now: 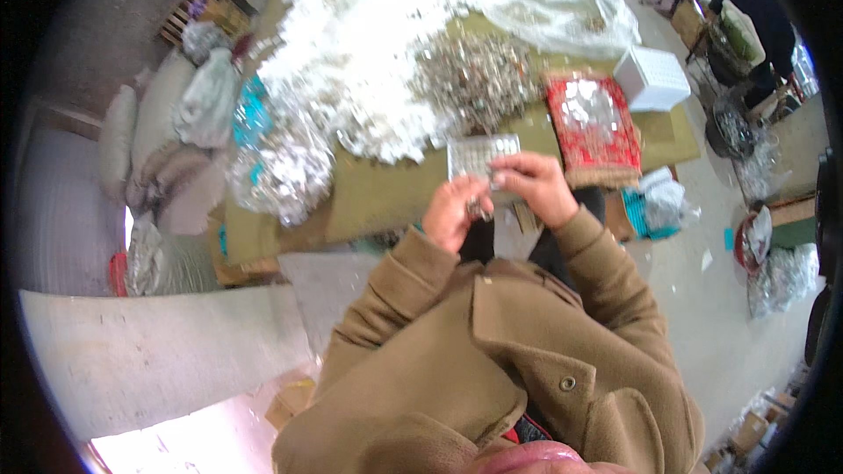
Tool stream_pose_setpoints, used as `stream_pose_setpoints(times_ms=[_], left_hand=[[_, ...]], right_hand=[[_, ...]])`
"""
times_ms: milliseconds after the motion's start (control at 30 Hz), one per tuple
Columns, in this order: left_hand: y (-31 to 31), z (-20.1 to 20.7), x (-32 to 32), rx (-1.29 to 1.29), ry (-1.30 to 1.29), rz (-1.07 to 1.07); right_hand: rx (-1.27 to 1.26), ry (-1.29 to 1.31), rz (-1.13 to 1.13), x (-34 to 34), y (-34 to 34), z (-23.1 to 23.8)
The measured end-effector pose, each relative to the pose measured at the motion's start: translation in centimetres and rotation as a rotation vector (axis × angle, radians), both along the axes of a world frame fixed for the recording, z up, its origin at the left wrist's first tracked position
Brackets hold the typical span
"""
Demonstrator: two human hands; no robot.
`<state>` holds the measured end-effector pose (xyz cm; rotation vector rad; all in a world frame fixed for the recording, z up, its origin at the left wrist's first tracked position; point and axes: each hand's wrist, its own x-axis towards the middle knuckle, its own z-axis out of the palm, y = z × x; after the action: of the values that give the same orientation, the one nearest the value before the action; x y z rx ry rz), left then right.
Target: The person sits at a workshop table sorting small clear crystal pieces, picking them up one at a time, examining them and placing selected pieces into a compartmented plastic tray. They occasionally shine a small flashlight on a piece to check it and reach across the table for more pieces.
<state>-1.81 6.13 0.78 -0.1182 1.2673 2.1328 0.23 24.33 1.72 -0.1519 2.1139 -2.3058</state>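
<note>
At the table's near edge, my left hand (450, 213) is closed around a few small shiny pieces (475, 208) that show between the fingers. My right hand (543, 190) meets it, thumb and fingertips pinched together. Whatever the right fingertips hold is too small to make out. Just beyond both hands sits a shallow clear tray (470, 151) with small cells, partly covered by the right fingers. Behind it rises a heap of small glinting metal-and-clear pieces (479, 75).
White pieces (351, 44) cover much of the table (378, 202). A bag of clear pieces (294, 175) lies left; a red patterned mat (606, 154) with flat shiny pieces and a white perforated box (652, 79) stand right. Stuffed sacks (162, 123) line the left side.
</note>
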Motion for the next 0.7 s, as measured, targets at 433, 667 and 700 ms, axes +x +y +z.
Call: stream_pose_setpoints(times_ms=[433,667,700], left_hand=[[-0.7,1.9,0.4,0.080,-0.011,-0.011],[1.4,0.6,1.6,-0.285,0.460,0.179],[1.5,0.4,1.5,-0.338,0.552,0.189]], right_hand=[[-0.126,0.151,-0.133,0.5,-0.9,-1.0],[-0.253,-0.145,-0.068,1.0,-1.1,-1.2],[-0.318,-0.188,-0.060,1.1,-1.2,-1.2]])
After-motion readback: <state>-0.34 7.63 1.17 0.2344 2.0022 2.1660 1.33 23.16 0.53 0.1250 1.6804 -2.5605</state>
